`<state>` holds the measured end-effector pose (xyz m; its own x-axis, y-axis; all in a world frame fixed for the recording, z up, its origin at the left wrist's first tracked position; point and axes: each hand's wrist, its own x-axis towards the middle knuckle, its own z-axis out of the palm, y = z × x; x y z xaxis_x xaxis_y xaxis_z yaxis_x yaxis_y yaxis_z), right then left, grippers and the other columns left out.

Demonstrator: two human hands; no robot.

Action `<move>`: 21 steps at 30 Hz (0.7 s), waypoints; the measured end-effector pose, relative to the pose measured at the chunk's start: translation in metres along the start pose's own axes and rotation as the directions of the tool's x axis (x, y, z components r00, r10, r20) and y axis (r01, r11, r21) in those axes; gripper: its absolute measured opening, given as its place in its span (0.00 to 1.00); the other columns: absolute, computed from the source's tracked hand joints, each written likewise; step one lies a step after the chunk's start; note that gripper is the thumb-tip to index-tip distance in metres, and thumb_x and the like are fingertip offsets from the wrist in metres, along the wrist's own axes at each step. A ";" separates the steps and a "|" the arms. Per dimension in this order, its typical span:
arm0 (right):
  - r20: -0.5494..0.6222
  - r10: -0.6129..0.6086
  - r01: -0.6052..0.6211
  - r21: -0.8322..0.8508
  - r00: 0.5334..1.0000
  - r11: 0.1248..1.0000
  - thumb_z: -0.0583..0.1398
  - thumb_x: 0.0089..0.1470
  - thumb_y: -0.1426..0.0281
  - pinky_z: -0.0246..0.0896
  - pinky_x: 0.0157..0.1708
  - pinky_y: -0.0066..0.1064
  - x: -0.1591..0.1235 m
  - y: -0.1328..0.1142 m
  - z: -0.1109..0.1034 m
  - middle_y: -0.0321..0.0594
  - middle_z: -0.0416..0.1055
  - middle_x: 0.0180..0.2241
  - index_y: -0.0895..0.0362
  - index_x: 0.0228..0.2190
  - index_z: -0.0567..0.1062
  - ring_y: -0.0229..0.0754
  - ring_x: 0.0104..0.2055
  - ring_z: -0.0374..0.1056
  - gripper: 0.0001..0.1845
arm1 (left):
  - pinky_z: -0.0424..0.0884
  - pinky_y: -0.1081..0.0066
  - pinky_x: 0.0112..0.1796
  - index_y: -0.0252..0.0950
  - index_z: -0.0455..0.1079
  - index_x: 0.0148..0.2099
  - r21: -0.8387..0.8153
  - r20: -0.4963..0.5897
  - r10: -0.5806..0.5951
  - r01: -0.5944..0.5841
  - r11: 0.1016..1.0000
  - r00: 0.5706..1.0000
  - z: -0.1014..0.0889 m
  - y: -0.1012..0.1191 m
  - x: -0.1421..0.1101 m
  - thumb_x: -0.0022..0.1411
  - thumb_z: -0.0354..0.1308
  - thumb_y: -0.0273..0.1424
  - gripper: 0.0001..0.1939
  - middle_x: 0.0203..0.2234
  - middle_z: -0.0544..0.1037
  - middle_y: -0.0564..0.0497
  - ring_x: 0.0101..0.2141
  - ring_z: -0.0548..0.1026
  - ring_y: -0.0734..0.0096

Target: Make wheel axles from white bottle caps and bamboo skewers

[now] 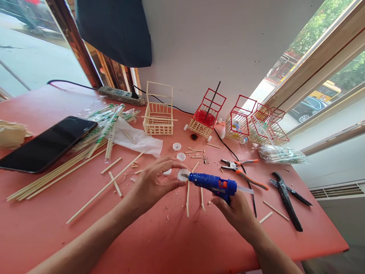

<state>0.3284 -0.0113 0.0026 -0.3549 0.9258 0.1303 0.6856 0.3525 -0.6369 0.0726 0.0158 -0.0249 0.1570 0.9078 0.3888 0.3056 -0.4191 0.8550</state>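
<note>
My right hand (pixel 235 209) grips a blue hot glue gun (pixel 211 182), its nozzle pointing left. A clear glue stick (pixel 245 189) sticks out of its back end. Between the thumb and fingers of my left hand (pixel 158 177) is a small white plastic cap (pixel 183 175), its hollow side toward me. The nozzle tip is at the cap; whether they touch I cannot tell. Two more white caps, a farther cap (pixel 176 146) and a nearer cap (pixel 181 156), lie just beyond my left hand. Under the gun lie thin wooden sticks (pixel 187 199).
Stick-built carts, one plain (pixel 158 129) and several red-trimmed (pixel 203 127), stand along the wall. Pliers (pixel 251 179) and black cutters (pixel 286 201) lie right. Left are a phone (pixel 48 144), wrapped chopsticks (pixel 108 133), a long stick (pixel 105 188) and a power strip (pixel 122 95).
</note>
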 end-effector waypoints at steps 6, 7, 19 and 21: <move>-0.028 -0.021 0.021 -0.013 0.999 1.000 0.55 0.63 0.53 0.49 0.20 0.24 0.000 0.001 -0.001 0.32 0.58 0.21 0.56 0.25 0.71 0.36 0.23 0.53 0.22 | 0.72 0.64 0.46 0.41 0.77 0.44 0.013 0.011 0.004 -0.004 1.000 1.000 0.001 0.001 0.000 0.60 0.67 0.35 0.09 0.43 0.82 0.48 0.46 0.78 0.59; -0.028 -0.020 0.020 -0.017 0.999 1.000 0.55 0.63 0.53 0.49 0.20 0.23 0.000 0.002 -0.001 0.32 0.58 0.21 0.56 0.26 0.71 0.36 0.23 0.53 0.22 | 0.72 0.64 0.47 0.41 0.77 0.44 0.014 0.014 0.003 -0.003 1.000 1.000 0.001 0.002 0.000 0.60 0.67 0.35 0.10 0.43 0.82 0.48 0.46 0.78 0.59; -0.040 -0.052 0.051 -0.029 0.998 0.998 0.55 0.64 0.53 0.51 0.20 0.24 -0.001 0.003 -0.001 0.33 0.60 0.21 0.55 0.28 0.73 0.37 0.24 0.55 0.22 | 0.72 0.64 0.47 0.41 0.76 0.44 0.000 0.000 -0.009 0.009 1.000 1.000 0.000 -0.001 -0.001 0.60 0.67 0.35 0.10 0.44 0.81 0.48 0.47 0.78 0.59; -0.039 -0.062 0.061 -0.028 0.997 0.998 0.55 0.64 0.53 0.51 0.20 0.24 0.000 0.002 -0.001 0.33 0.60 0.21 0.55 0.29 0.74 0.37 0.24 0.55 0.22 | 0.72 0.64 0.47 0.41 0.76 0.44 0.003 -0.004 -0.015 0.015 1.000 1.000 0.000 0.000 0.000 0.60 0.67 0.35 0.10 0.44 0.81 0.47 0.47 0.78 0.59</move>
<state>0.3305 -0.0105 0.0022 -0.3718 0.9066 0.1994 0.6800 0.4122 -0.6063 0.0722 0.0156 -0.0250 0.1490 0.9140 0.3775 0.3109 -0.4057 0.8595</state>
